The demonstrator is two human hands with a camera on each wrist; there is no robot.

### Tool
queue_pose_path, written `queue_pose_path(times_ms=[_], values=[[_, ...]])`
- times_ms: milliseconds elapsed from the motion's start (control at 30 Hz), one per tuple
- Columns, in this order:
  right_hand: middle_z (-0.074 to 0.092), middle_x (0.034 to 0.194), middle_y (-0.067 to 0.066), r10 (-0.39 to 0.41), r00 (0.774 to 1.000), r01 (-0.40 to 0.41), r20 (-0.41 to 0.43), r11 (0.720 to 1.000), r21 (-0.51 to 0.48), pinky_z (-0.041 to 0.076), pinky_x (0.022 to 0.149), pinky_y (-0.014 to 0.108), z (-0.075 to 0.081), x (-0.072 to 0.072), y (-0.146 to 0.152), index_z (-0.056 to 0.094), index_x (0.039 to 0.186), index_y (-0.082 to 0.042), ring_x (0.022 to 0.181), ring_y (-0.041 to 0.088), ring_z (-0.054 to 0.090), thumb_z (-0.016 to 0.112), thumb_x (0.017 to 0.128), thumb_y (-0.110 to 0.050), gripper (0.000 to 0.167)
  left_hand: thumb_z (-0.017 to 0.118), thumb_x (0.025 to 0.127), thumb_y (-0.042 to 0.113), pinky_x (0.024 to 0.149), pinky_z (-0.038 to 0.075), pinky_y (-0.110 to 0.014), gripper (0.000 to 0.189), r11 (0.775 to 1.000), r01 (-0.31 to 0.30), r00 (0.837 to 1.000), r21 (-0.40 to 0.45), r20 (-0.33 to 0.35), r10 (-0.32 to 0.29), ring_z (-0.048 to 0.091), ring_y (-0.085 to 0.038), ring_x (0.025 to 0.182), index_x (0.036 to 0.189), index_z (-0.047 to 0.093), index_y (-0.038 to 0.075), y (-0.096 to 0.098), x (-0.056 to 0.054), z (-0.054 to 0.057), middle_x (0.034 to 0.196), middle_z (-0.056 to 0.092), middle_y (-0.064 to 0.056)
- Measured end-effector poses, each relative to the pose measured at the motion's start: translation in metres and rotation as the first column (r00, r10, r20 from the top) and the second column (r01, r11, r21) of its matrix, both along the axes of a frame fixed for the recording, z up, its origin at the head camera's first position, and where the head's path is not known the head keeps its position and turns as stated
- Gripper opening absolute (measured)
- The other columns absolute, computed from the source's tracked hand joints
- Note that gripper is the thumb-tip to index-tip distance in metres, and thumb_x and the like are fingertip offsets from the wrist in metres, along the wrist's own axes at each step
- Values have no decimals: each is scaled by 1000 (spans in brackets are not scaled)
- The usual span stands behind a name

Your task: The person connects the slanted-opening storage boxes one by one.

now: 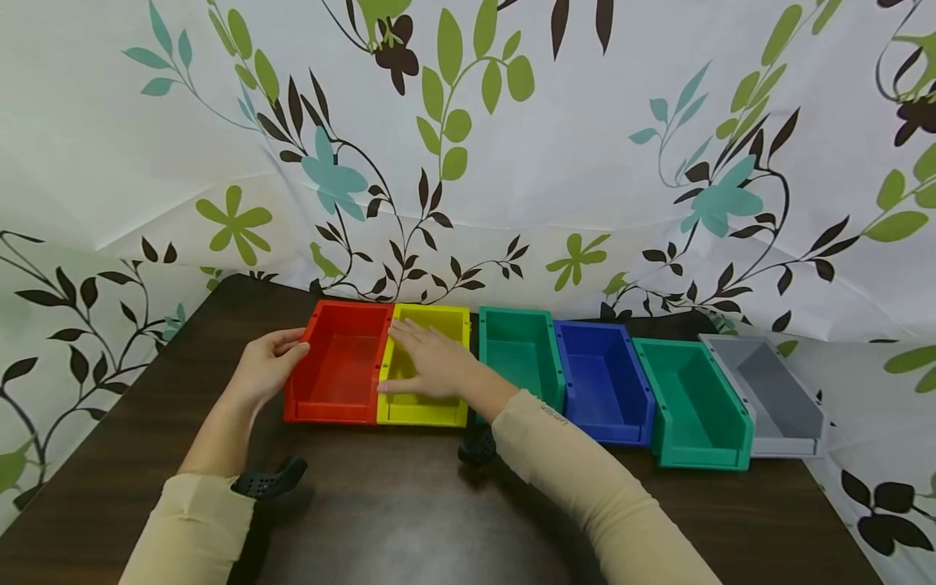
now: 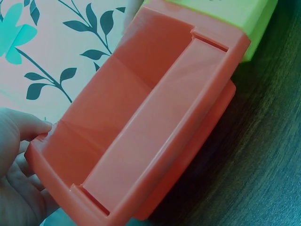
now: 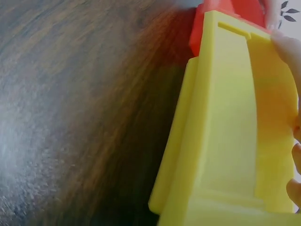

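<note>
At the left end of the row, a red plastic storage bin (image 1: pixel 340 370) stands against a yellow storage bin (image 1: pixel 424 410). My left hand (image 1: pixel 266 366) holds the red bin's left side; in the left wrist view the thumb lies at the rim and the fingers are outside the wall. Over the yellow bin, my right hand (image 1: pixel 439 361) is spread, its thumb and fingertips reaching the left wall beside the red bin. The right wrist view shows the yellow bin (image 3: pixel 230 117) close up, with only parts of that hand at the right edge.
Rightward along the dark wooden table (image 1: pixel 380 520) stand a green bin (image 1: pixel 515 357), a blue bin (image 1: pixel 603 382), a second green bin (image 1: pixel 691 406) and a grey bin (image 1: pixel 775 390). A gap separates the yellow bin from the first green one. Behind hangs a leaf-patterned cloth (image 1: pixel 468 203).
</note>
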State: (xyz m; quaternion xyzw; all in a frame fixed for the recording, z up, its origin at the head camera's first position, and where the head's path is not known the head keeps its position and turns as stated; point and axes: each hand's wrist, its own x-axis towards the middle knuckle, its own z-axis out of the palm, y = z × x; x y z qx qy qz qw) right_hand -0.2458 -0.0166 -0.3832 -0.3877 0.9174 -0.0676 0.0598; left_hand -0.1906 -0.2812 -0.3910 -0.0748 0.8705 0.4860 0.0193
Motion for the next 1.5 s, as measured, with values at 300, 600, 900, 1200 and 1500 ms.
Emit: queue_pose_path(times_ms=[300, 600, 900, 1200, 1500], values=[[9, 160, -7, -16, 998, 19, -63, 999, 42, 14, 118, 48, -3, 1, -2, 14, 153, -22, 148, 18, 7, 30, 79, -83, 97, 42, 100, 29, 95, 48, -52, 54, 1000, -9, 1000, 1, 14, 9, 52, -41, 118, 144, 34, -3, 2, -4, 1, 137, 47, -30], [24, 157, -1, -58, 998, 55, -15, 990, -133, 24, 117, 40, -1, 2, 12, 31, 149, -19, 146, 17, 20, 43, 86, -70, 81, 37, 101, 27, 93, 49, -51, 52, 998, -60, 998, -11, 6, 60, 53, -40, 115, 144, 34, -2, 10, -2, -3, 135, 48, -30], [26, 156, 2, -114, 990, 129, 82, 969, -211, 30, 113, 45, 11, 8, 47, 30, 149, -17, 142, 23, 30, 48, 89, -62, 77, 37, 96, 12, 97, 40, -60, 46, 955, -172, 969, -240, -214, 121, 49, -47, 117, 137, 41, -9, 25, 1, -3, 132, 49, -32], [27, 156, 2, -185, 971, 222, 152, 931, -289, 28, 114, 46, 12, 12, 77, 29, 150, -19, 142, 23, 30, 50, 89, -60, 76, 50, 92, 13, 102, 28, -69, 40, 888, -243, 883, -390, -468, 36, 42, -51, 123, 122, 54, -13, 51, 0, -1, 132, 47, -34], [32, 154, 7, -287, 937, 348, 198, 813, -467, 35, 109, 53, 15, 23, 110, 33, 148, -16, 139, 28, 35, 53, 92, -49, 68, 55, 92, 21, 107, 27, -64, 44, 911, -167, 881, -377, -473, -34, 44, -44, 126, 125, 54, -8, 92, 3, 1, 135, 50, -28]])
